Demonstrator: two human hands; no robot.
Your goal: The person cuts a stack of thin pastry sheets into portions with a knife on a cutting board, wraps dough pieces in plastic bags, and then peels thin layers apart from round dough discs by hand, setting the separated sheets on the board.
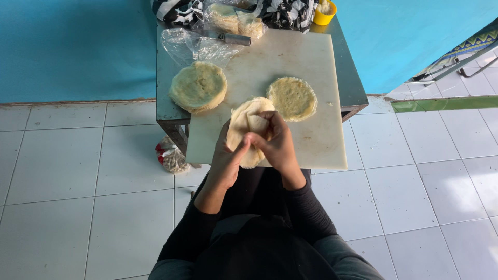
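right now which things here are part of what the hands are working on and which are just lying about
In hand: dough sheet, left hand, right hand, cutting board, flat round, stack of rounds.
Lying about: knife, plastic bag, yellow cup, floor bundle.

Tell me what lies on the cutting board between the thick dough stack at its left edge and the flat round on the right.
In the head view, only bare white board lies between the stack and the round.
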